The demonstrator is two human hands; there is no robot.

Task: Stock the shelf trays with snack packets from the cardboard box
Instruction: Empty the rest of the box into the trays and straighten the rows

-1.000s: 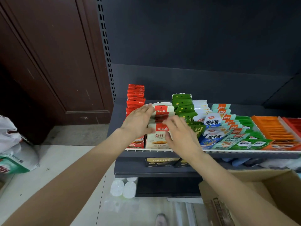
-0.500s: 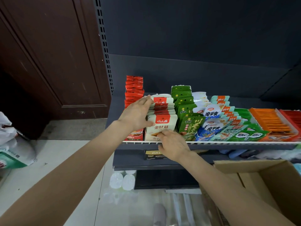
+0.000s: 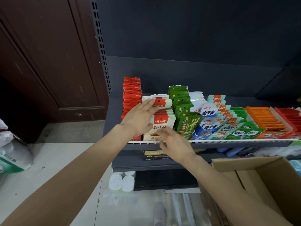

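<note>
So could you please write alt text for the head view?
A left hand rests flat on a row of white-and-red snack packets in a shelf tray, while the blurred right hand hovers at the front. An open cardboard box sits lower right.

A dark grey back panel [image 3: 195, 30] rises behind the shelving, with a perforated upright [image 3: 101, 46] at its left edge. A dark brown panelled door [image 3: 48, 54] stands left of it. The floor [image 3: 48, 157] appears to be pale tile, evenly lit.
</note>
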